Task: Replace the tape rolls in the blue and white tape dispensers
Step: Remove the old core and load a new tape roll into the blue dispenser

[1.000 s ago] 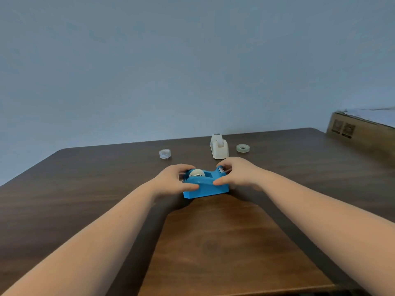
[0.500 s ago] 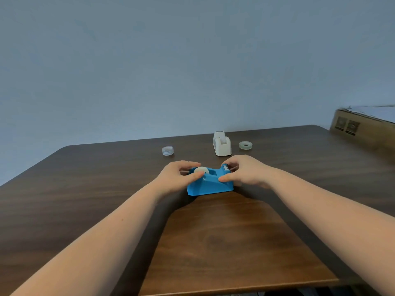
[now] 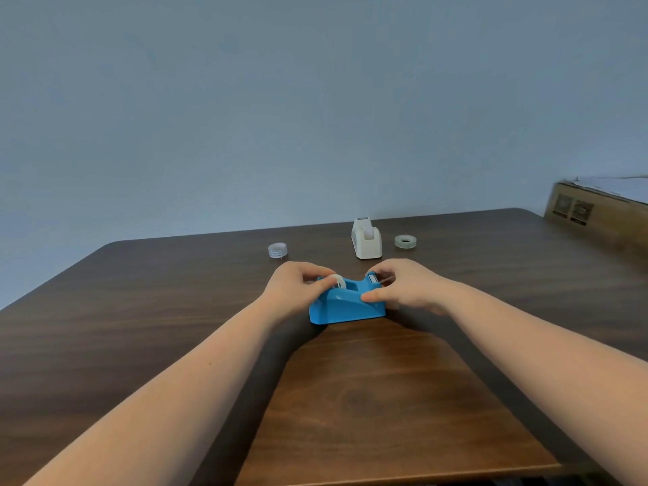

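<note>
The blue tape dispenser [image 3: 345,306] stands on the dark wooden table [image 3: 140,310] in the middle. A whitish tape roll [image 3: 339,281] sits in its cradle. My left hand [image 3: 296,287] pinches that roll with thumb and fingers. My right hand [image 3: 403,285] grips the dispenser's cutter end, thumb on the near side. Behind stands the white tape dispenser [image 3: 366,238] with a roll in it. A clear tape roll [image 3: 277,250] lies to its left, and a greenish tape roll [image 3: 405,241] to its right.
A cardboard box [image 3: 596,212] sits at the table's far right edge. A plain blue-grey wall rises behind the table. My forearms stretch across the near half of the tabletop.
The dispenser has slid a little to the right with both hands. My left thumb and fingers have closed over the roll in the cradle. My right hand stays on the cutter end.
</note>
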Available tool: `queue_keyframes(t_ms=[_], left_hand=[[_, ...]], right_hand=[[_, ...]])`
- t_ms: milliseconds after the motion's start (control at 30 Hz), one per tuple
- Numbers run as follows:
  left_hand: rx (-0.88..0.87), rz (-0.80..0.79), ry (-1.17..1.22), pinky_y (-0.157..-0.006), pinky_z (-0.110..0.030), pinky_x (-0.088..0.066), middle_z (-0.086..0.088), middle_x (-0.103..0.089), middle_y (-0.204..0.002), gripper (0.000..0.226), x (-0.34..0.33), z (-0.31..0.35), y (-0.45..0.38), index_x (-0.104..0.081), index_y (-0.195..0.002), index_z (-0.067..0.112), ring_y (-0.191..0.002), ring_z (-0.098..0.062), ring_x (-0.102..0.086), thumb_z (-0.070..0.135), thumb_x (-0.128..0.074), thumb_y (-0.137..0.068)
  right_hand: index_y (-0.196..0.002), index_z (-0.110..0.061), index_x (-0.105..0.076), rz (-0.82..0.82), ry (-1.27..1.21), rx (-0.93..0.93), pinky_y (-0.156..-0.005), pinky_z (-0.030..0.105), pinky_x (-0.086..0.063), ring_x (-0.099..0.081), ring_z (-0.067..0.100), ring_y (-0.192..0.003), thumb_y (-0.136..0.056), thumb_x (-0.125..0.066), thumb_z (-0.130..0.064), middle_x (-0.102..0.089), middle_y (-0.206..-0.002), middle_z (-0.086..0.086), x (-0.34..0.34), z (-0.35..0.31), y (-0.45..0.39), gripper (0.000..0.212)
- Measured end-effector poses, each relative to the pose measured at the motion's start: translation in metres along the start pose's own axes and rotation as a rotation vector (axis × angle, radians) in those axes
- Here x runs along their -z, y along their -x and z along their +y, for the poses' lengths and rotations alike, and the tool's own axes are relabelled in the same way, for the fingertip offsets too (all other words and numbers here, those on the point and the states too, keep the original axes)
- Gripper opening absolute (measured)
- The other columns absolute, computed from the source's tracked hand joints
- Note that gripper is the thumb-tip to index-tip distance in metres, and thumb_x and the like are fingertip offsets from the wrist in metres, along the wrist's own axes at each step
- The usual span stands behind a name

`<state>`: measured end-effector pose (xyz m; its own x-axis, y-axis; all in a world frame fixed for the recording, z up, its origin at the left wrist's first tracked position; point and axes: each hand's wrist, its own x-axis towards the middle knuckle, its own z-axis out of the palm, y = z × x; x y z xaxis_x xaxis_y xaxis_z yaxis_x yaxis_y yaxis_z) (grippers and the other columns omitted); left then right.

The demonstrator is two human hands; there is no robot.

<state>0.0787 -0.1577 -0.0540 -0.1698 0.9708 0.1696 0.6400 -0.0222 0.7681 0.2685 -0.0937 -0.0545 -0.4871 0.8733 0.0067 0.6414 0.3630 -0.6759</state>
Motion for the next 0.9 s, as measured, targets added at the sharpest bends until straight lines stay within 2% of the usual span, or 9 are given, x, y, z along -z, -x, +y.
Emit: queue_keyframes(t_ms=[167,300,367,500,600,733,800,900], left_hand=[[-0.016,0.054,0.065,-0.092,-0.026,-0.051,0.005,-0.071,-0.109,0.021,0.002,0.0,0.0,-0.074,-0.107,0.021,-0.104,-0.009,-0.061,0.026,-0.063,-0.09],[-0.007,0.107,0.144,-0.087,-0.025,-0.052,0.005,-0.071,-0.107,0.022,0.005,0.001,-0.002,-0.073,-0.108,0.02,-0.099,-0.009,-0.062,0.025,-0.063,-0.09],[0.011,0.121,0.186,-0.087,-0.027,-0.053,0.009,-0.07,-0.102,0.019,0.007,0.004,-0.002,-0.073,-0.106,0.023,-0.098,-0.007,-0.062,0.027,-0.063,-0.09],[0.007,0.127,0.259,-0.067,-0.021,-0.052,0.008,-0.07,-0.098,0.019,0.011,0.014,-0.001,-0.073,-0.105,0.024,-0.091,-0.009,-0.064,0.03,-0.062,-0.09],[0.012,0.11,0.318,-0.06,-0.019,-0.052,0.008,-0.071,-0.094,0.015,0.01,0.021,0.001,-0.072,-0.101,0.024,-0.084,-0.009,-0.067,0.028,-0.062,-0.091],[0.011,0.075,0.36,-0.059,-0.017,-0.052,0.005,-0.072,-0.096,0.02,0.009,0.025,0.004,-0.072,-0.107,0.019,-0.085,-0.011,-0.069,0.026,-0.062,-0.091],[-0.001,0.057,0.368,-0.064,-0.019,-0.055,0.002,-0.073,-0.097,0.021,0.007,0.027,0.005,-0.072,-0.108,0.016,-0.089,-0.013,-0.069,0.025,-0.063,-0.091],[-0.009,0.044,0.401,-0.075,-0.027,-0.059,-0.001,-0.073,-0.098,0.022,0.006,0.03,0.006,-0.072,-0.108,0.012,-0.088,-0.013,-0.069,0.022,-0.063,-0.091]], right_hand=[[-0.128,-0.018,-0.055,-0.016,0.0,-0.013,-0.082,0.023,-0.048,-0.054,0.012,-0.105,-0.084,-0.07,-0.028,-0.058,-0.129,0.003,-0.001,-0.002,0.0,0.049],[-0.13,-0.018,-0.055,0.021,-0.019,-0.029,-0.091,0.027,-0.043,-0.052,0.015,-0.116,-0.089,-0.061,-0.04,-0.056,-0.132,0.001,0.002,-0.005,0.0,0.047],[-0.126,-0.018,-0.059,0.098,-0.053,-0.02,-0.09,0.027,-0.041,-0.052,0.013,-0.113,-0.093,-0.054,-0.041,-0.057,-0.132,0.001,0.002,-0.008,-0.001,0.04],[-0.123,-0.017,-0.062,0.233,-0.101,0.017,-0.084,0.024,-0.04,-0.053,0.013,-0.107,-0.096,-0.051,-0.033,-0.061,-0.128,0.002,0.006,-0.017,-0.001,0.034],[-0.12,-0.016,-0.064,0.268,-0.135,0.057,-0.083,0.024,-0.04,-0.052,0.01,-0.102,-0.096,-0.052,-0.031,-0.062,-0.123,0.002,0.008,-0.023,0.0,0.031],[-0.112,-0.017,-0.067,0.229,-0.245,0.08,-0.075,0.02,-0.046,-0.062,0.01,-0.097,-0.096,-0.051,-0.029,-0.068,-0.103,-0.002,0.008,-0.03,0.004,0.025],[-0.113,-0.019,-0.066,0.172,-0.283,0.078,-0.069,0.017,-0.048,-0.062,0.008,-0.091,-0.097,-0.05,-0.028,-0.067,-0.097,-0.005,0.008,-0.033,0.006,0.024],[-0.108,-0.02,-0.067,0.055,-0.39,0.082,-0.069,0.018,-0.053,-0.065,0.011,-0.087,-0.098,-0.048,-0.027,-0.069,-0.092,-0.006,0.008,-0.036,0.01,0.022]])
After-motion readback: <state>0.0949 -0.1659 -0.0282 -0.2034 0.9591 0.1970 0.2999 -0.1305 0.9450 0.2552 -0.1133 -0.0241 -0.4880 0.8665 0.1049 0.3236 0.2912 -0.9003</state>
